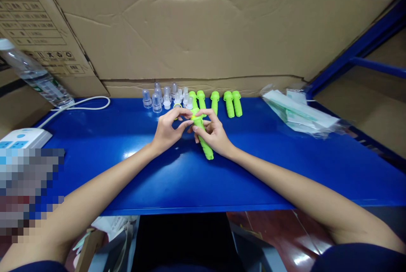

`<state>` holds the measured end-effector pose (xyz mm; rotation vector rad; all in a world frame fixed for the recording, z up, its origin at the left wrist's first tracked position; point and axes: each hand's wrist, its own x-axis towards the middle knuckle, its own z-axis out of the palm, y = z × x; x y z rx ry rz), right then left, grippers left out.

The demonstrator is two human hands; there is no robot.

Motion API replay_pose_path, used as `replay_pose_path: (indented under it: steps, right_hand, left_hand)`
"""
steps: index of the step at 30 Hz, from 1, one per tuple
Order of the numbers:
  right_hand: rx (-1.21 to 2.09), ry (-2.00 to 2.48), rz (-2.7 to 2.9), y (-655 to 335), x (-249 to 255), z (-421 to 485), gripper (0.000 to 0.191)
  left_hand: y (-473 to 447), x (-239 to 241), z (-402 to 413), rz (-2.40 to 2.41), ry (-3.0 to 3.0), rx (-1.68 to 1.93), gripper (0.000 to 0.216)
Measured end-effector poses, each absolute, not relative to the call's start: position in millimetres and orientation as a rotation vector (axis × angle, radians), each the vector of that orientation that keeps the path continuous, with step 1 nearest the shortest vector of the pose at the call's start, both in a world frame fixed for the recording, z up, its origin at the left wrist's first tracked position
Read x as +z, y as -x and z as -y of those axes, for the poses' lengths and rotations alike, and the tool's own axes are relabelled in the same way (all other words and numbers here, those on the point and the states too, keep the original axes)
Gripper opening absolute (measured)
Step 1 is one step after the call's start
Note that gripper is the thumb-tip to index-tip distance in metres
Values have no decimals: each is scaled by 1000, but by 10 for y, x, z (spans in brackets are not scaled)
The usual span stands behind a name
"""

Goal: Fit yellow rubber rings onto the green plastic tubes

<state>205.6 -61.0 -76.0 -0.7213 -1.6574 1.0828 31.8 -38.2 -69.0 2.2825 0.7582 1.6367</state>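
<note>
My right hand is wrapped round a bright green plastic handle, which tilts with its grooved end towards me. At its flared collar end, my left hand pinches with thumb and fingertips. A bit of yellow shows there, but the fingers mostly hide it. Behind my hands several more green handles lie side by side. To their left stand several clear plastic caps and smaller white, translucent pieces. A thin yellow ring is among them, near my left fingers.
The blue table backs onto a cardboard wall. Clear plastic bags lie at the right. On the left are a leaning water bottle, a white power strip with its cable, and a blurred-out item.
</note>
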Motion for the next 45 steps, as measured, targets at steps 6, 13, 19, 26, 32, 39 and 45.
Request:
replay_pose_path:
  steps: [6,13,19,26,32,39,45]
  right_hand:
    - [1090,734,1605,-2032,-760,623,47]
    - [1102,725,1612,-2020,-769,616,48]
    - [1073,744,1567,-1998,-745,652,51]
    - [1086,767,1570,-2005,-756,636,58]
    - [1094,746,1572,-2014,-789,577,58]
    - [1106,858,1638,-2045,-809,557,46]
    - [1132,885,1683,-2030,-861,559,50]
  left_hand:
    - [-329,-710,388,-741,-2171,1609,18]
    - [-328,-702,388,-757,-2126,1586,22]
    - [-329,-728,384,-765,-2051,1481,21]
    - [-339,-714,383,-787,-2172,1555,20]
    - [-327,-686,390,-812,-2157,1615,21]
    - [-320,-698,379,-745,-2145,1627,11]
    - [-314,-718,356,-791,-2132,1594,13]
